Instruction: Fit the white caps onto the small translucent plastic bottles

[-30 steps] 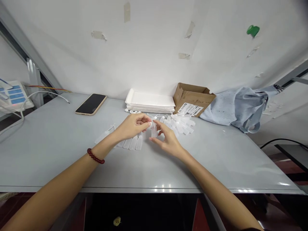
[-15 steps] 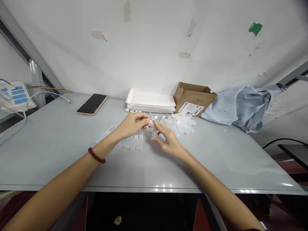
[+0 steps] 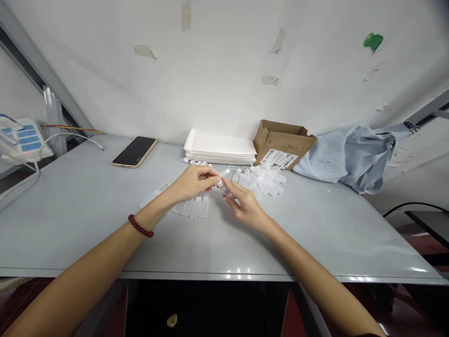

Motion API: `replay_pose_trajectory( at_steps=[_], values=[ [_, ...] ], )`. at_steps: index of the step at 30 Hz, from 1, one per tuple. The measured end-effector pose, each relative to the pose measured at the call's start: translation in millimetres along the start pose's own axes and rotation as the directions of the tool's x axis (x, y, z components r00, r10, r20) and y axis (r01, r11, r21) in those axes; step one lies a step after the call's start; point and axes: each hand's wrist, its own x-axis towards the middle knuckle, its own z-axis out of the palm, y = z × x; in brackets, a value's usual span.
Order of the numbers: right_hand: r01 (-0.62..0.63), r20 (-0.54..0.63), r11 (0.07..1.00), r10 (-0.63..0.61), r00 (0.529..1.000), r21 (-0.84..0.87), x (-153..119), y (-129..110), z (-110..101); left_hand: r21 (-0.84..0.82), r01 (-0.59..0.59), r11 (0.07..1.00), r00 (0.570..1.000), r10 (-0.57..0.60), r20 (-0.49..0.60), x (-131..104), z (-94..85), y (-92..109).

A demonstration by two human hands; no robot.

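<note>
My right hand [image 3: 246, 204] is closed on a small translucent bottle [image 3: 225, 188], which tilts between its fingers and is partly hidden. The fingers of my left hand [image 3: 196, 181] pinch at the bottle's top end, touching it. Left of the bottle, a row of flat translucent pieces [image 3: 195, 207] lies on the grey table [image 3: 210, 248], partly under my left wrist. More such pieces [image 3: 267, 181] are fanned out beyond my right hand.
A stack of white trays or boxes [image 3: 220, 149] stands by the wall, beside an open cardboard box [image 3: 282, 145]. Light blue cloth [image 3: 336, 152] lies at the right, a phone [image 3: 134, 151] at the left. A white cable [image 3: 66, 135] and a power strip [image 3: 26, 136] are further left.
The bottle has tipped from near upright to a slant, and more of it is covered by my fingers. Both hands stay in nearly the same place.
</note>
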Motion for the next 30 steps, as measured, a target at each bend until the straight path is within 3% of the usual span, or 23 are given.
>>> replay_pose_trajectory(
  at_steps=[5, 10, 13, 17, 20, 23, 25, 27, 28, 30],
  values=[
    [-0.061, -0.062, 0.998, 0.061, 0.996, -0.009, -3, 3, 4, -0.041, 0.023, 0.999, 1.0, -0.022, 0.018, 1, 2.5, -3],
    [-0.281, -0.026, 0.934, 0.294, 0.955, 0.221, -1, -8, 2, -0.061, 0.013, 0.998, 0.998, -0.008, 0.066, 1, 2.5, -5],
    [-0.39, 0.042, 0.792, 0.422, 0.906, 0.47, 3, -16, -2, -0.054, -0.005, 0.999, 0.996, 0.01, 0.093, 0, 1.0, -5],
    [-0.461, 0.211, 0.523, 0.468, 0.858, 0.717, 8, -22, -11, -0.054, -0.028, 0.998, 0.99, 0.036, 0.137, -1, -2.2, -4],
    [-0.53, 0.357, 0.336, 0.459, 0.814, 0.778, 10, -18, -18, -0.031, -0.083, 0.996, 0.98, 0.088, 0.179, -2, -3.7, -1],
    [-0.577, 0.449, 0.239, 0.427, 0.785, 0.781, 10, -12, -23, 0.06, -0.147, 0.987, 0.976, 0.135, 0.171, -3, -2.9, 0],
    [-0.595, 0.474, 0.224, 0.421, 0.773, 0.772, 10, -10, -23, 0.122, -0.174, 0.977, 0.975, 0.154, 0.158, -4, -1.7, 0],
    [-0.598, 0.459, 0.277, 0.43, 0.777, 0.752, 10, -11, -23, 0.145, -0.171, 0.974, 0.977, 0.149, 0.155, -4, -0.8, 0],
    [-0.588, 0.425, 0.347, 0.443, 0.79, 0.731, 9, -13, -22, 0.142, -0.159, 0.977, 0.978, 0.136, 0.158, -4, -0.6, -1],
    [-0.533, 0.278, 0.576, 0.474, 0.836, 0.62, 8, -16, -18, 0.124, -0.121, 0.985, 0.982, 0.1, 0.163, -3, -0.6, -1]
  ],
)
